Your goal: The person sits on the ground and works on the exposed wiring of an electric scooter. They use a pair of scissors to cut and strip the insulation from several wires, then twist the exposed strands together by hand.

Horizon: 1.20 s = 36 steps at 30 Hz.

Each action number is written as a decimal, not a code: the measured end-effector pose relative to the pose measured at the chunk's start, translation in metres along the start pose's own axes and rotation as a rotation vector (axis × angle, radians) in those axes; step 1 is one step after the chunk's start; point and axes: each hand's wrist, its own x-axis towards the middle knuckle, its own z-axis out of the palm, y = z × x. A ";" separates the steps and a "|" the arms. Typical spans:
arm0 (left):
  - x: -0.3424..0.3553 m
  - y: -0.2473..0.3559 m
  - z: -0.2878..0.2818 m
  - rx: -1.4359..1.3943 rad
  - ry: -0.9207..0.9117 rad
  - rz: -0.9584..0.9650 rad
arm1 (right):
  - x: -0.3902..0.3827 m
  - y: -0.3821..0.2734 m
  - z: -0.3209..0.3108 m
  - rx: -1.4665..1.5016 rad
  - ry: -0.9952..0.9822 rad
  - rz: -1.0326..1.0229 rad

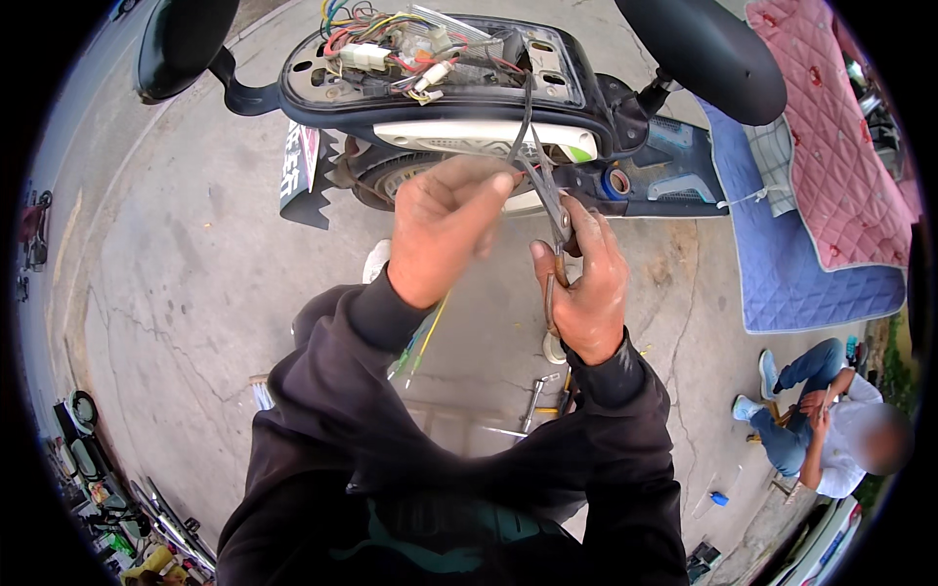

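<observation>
My right hand (591, 293) is closed around metal scissors (549, 200), their blades pointing up toward a dark cable (525, 117) that hangs from the scooter's open housing (576, 73). My left hand (445, 220), slightly blurred, has its fingers curled and pinched by the blade tips, at what looks like a thin reddish wire (520, 176); exactly what it grips is unclear. Inside the housing lie tangled coloured wires with white connectors (363, 57). A white side panel (440, 135) runs below it.
Black mirrors (718, 54) flank the housing. A tape roll (616, 182) sits on the footboard (664, 200). Quilted covers (811, 293) drape at the right. A seated person (821, 430) is at lower right. Tools (535, 400) lie on the pavement (195, 293); parked vehicles (83, 415) line the left edge.
</observation>
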 end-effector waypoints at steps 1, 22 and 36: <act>0.000 0.001 0.000 0.020 0.007 -0.002 | 0.000 0.001 -0.001 -0.101 0.032 -0.076; 0.005 0.005 -0.003 -0.001 -0.043 -0.065 | -0.002 -0.012 -0.002 0.006 -0.042 0.033; 0.001 0.011 -0.012 -0.113 -0.059 -0.076 | 0.018 0.007 -0.067 0.439 0.470 0.239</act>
